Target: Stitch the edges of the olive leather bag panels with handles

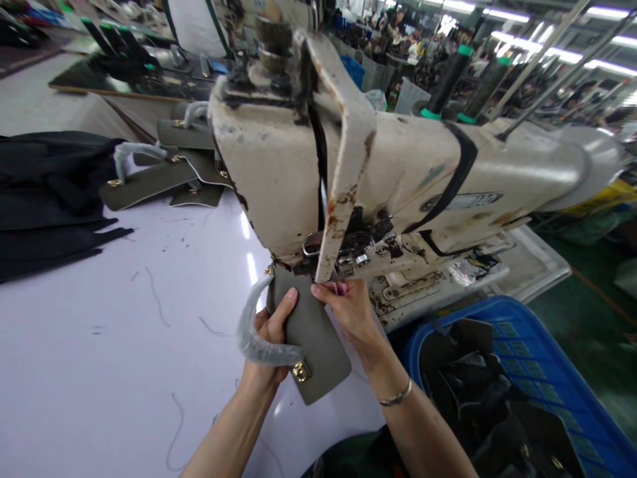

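At near right, a blue basket [562, 388] holds dark pieces; at centre, the left hand's [275, 325] grip is closed on a grey panel [318, 332] bearing a wrapped handle [247, 335], while the right hand's [352, 311] grip, at the panel's right edge, is closed round a mostly hidden pink item [340, 289]. The panel's far end sits under the sewing machine's [269, 172] head, above the white counter [119, 378], with similar pieces [154, 184] piled beyond at left.

Green floor [590, 332], ceiling lights [505, 14] (lit)
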Available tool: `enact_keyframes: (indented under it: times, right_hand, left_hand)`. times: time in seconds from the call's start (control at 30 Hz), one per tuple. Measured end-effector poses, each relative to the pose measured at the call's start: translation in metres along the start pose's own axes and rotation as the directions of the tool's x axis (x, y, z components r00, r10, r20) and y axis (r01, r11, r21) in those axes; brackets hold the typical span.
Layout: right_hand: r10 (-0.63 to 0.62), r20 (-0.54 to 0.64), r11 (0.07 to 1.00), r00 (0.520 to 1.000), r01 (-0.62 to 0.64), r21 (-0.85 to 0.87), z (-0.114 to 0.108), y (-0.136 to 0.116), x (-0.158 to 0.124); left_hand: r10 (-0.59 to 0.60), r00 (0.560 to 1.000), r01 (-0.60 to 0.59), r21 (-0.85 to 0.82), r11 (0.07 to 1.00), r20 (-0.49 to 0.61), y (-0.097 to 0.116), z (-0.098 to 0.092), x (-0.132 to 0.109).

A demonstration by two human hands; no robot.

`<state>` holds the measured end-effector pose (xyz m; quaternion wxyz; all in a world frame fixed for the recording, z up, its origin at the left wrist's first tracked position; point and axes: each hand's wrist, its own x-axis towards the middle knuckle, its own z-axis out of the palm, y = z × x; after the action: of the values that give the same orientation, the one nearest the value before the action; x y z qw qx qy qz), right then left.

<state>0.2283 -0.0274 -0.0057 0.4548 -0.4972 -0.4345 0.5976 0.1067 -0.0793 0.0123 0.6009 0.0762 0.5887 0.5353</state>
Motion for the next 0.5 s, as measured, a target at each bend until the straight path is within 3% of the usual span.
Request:
enact_keyframes:
  times: [0.17,0.37,0.5]
  right_hand:
    - [-0.058,-0.063,0.995,0.996,0.052,-0.090,0.002,0.005,0.007]
    - [-0.049,-0.141,0.977,0.989,0.018,-0.214,0.005,0.002,0.008]
    - [-0.041,-0.180,0.972,0.983,-0.003,-0.236,0.008,0.000,0.007]
  left_hand:
    - [0.067,0.998,-0.065,-0.084,0.994,0.016,0.005,0.004,0.007]
    - [0.099,0.993,-0.102,-0.040,0.994,-0.064,0.016,0.008,0.012]
    - [0.076,0.997,-0.076,0.013,0.997,-0.002,0.026,0.009,0.014]
